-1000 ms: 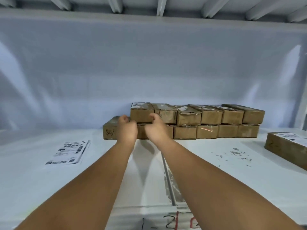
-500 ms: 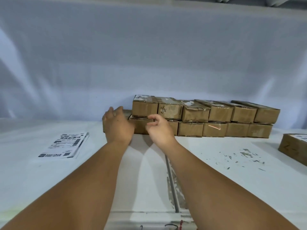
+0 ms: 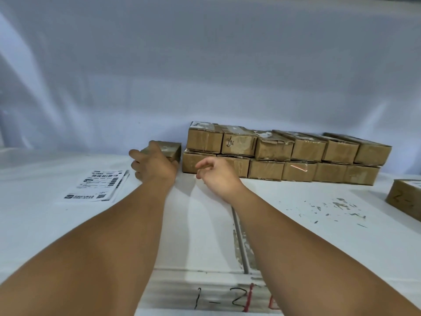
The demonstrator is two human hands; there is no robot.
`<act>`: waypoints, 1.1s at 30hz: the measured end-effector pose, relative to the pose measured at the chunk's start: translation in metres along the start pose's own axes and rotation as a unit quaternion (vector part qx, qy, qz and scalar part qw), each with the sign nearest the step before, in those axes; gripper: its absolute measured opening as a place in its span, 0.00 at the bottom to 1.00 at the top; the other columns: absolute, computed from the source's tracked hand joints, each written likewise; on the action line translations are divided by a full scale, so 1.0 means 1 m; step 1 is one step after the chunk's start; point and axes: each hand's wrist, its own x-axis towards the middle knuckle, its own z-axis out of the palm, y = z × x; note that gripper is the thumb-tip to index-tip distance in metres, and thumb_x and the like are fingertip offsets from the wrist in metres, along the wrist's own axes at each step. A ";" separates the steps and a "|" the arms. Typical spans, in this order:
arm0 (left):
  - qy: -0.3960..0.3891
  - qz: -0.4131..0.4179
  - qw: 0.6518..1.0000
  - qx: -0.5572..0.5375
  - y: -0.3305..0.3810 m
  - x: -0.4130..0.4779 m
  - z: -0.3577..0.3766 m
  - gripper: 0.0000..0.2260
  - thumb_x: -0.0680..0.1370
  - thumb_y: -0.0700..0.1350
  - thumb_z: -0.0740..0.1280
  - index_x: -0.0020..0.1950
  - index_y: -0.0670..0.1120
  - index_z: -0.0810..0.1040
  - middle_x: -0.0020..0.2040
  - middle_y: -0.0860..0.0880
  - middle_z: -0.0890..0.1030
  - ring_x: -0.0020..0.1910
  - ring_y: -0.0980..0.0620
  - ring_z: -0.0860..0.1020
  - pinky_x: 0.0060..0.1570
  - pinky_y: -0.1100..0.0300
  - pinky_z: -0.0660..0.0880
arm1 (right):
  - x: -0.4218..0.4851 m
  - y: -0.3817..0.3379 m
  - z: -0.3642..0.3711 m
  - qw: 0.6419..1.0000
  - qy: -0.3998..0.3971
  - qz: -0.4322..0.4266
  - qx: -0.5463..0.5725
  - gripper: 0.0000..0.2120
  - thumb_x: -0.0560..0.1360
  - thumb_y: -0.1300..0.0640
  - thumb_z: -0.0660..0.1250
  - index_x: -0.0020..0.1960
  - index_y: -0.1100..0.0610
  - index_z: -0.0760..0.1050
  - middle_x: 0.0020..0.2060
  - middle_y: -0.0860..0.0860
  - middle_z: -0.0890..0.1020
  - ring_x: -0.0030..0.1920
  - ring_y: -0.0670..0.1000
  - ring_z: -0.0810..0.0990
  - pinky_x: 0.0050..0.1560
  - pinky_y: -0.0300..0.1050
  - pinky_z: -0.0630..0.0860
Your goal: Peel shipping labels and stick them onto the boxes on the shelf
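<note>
A: Where are the hands?

B: Both reach far across the white shelf point(image 3: 57, 224). The left hand point(image 3: 155, 166) lies on a lone cardboard box point(image 3: 170, 150) that stands just left of the stacked boxes point(image 3: 284, 153), with a narrow gap between them. Its fingers are spread over the top and near face of that box; how firmly they grip I cannot tell

A: And the right?

B: The right hand point(image 3: 219, 176) hovers in front of the lower row's left end, fingers loosely curled and apart, holding nothing

A: The labels?

B: A small pile of shipping labels point(image 3: 96, 187) lies flat on the shelf, left of the left hand and a little nearer, touched by neither hand

A: How are the boxes stacked?

B: Two rows, one on top of the other, against the far white sheet; the upper row is shifted slightly right. One upper box bears a handwritten mark. Another box point(image 3: 405, 199) sits apart at the right edge, partly cut off. Scuffed paint flecks point(image 3: 337, 208) mark the shelf near it, and "1-2" is written on the shelf's near edge
</note>
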 end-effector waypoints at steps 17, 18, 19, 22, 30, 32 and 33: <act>0.175 0.133 0.945 -0.242 0.061 -0.112 -0.074 0.30 0.63 0.52 0.76 0.62 0.47 0.71 0.62 0.41 0.63 0.56 0.43 0.66 0.58 0.51 0.68 | -0.047 -0.053 -0.027 0.904 0.020 0.039 0.426 0.19 0.78 0.42 0.59 0.66 0.49 0.71 0.52 0.49 0.82 0.38 0.46 0.83 0.37 0.40 0.79; 0.153 0.136 0.950 -0.235 0.062 -0.125 -0.075 0.30 0.63 0.52 0.76 0.62 0.48 0.71 0.62 0.42 0.63 0.57 0.43 0.66 0.59 0.51 0.68 | -0.054 -0.052 -0.033 0.893 0.017 0.044 0.448 0.19 0.78 0.43 0.60 0.66 0.50 0.71 0.51 0.50 0.83 0.40 0.47 0.84 0.38 0.40 0.79; 0.126 0.144 0.956 -0.222 0.064 -0.138 -0.075 0.29 0.64 0.52 0.76 0.62 0.49 0.72 0.62 0.43 0.63 0.58 0.43 0.66 0.59 0.51 0.69 | -0.062 -0.051 -0.040 0.880 0.018 0.043 0.472 0.19 0.78 0.46 0.62 0.66 0.51 0.71 0.52 0.52 0.83 0.44 0.50 0.84 0.43 0.44 0.80; 0.051 0.189 0.966 -0.166 0.070 -0.169 -0.073 0.27 0.65 0.53 0.75 0.60 0.51 0.71 0.63 0.45 0.62 0.60 0.44 0.66 0.58 0.51 0.71 | -0.086 -0.042 -0.062 0.866 0.046 0.046 0.496 0.12 0.77 0.59 0.63 0.60 0.55 0.74 0.47 0.54 0.83 0.46 0.54 0.83 0.50 0.48 0.79; -0.294 0.218 0.882 -0.297 0.103 -0.213 -0.067 0.38 0.71 0.48 0.74 0.75 0.52 0.57 0.72 0.50 0.64 0.70 0.52 0.65 0.66 0.57 0.65 | -0.138 0.012 -0.151 0.892 0.157 0.091 0.413 0.12 0.76 0.59 0.63 0.59 0.55 0.76 0.43 0.52 0.83 0.37 0.50 0.82 0.34 0.41 0.77; -0.341 0.187 0.863 -0.321 0.111 -0.221 -0.061 0.36 0.73 0.47 0.72 0.75 0.51 0.56 0.73 0.49 0.64 0.70 0.52 0.65 0.67 0.57 0.65 | -0.146 0.023 -0.169 0.907 0.172 0.090 0.373 0.15 0.76 0.58 0.64 0.61 0.56 0.75 0.48 0.54 0.83 0.43 0.53 0.83 0.43 0.48 0.80; -0.358 0.174 0.855 -0.332 0.115 -0.225 -0.057 0.35 0.73 0.46 0.72 0.75 0.51 0.58 0.73 0.49 0.65 0.70 0.51 0.66 0.67 0.55 0.65 | -0.148 0.029 -0.177 0.918 0.188 0.089 0.339 0.15 0.75 0.57 0.65 0.61 0.55 0.76 0.50 0.54 0.83 0.47 0.54 0.83 0.50 0.52 0.79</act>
